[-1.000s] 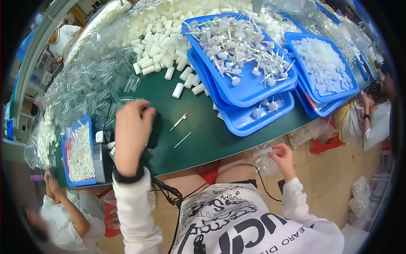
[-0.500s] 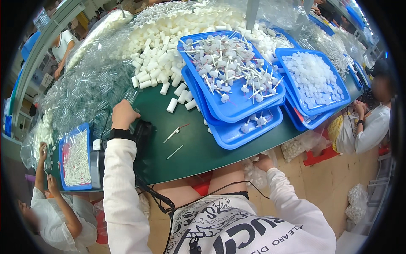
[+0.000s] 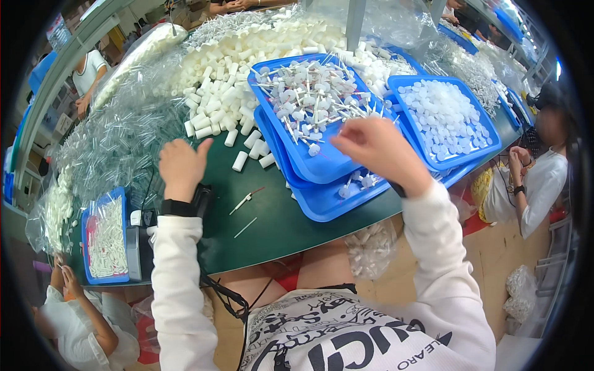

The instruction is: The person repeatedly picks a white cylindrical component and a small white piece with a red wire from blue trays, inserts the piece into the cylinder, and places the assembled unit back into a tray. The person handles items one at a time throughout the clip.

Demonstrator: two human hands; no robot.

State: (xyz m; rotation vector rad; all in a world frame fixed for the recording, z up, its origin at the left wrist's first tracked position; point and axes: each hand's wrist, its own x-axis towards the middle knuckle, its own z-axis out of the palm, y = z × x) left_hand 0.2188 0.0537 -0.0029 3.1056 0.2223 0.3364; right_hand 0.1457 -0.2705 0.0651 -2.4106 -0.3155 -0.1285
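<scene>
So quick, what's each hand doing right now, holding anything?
Left hand: open, fingers spread, nothing in it, beside the white tubes.
Right hand: over the blue tray of stick parts; cannot tell whether it grips anything.

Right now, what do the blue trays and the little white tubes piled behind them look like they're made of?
The blue trays look like moulded plastic: even colour, slight sheen, rounded raised rims. The white tubes seem to be matte plastic, possibly foam or fibre: dull, uniformly white, no glints. From this far I can't tell which.
</scene>
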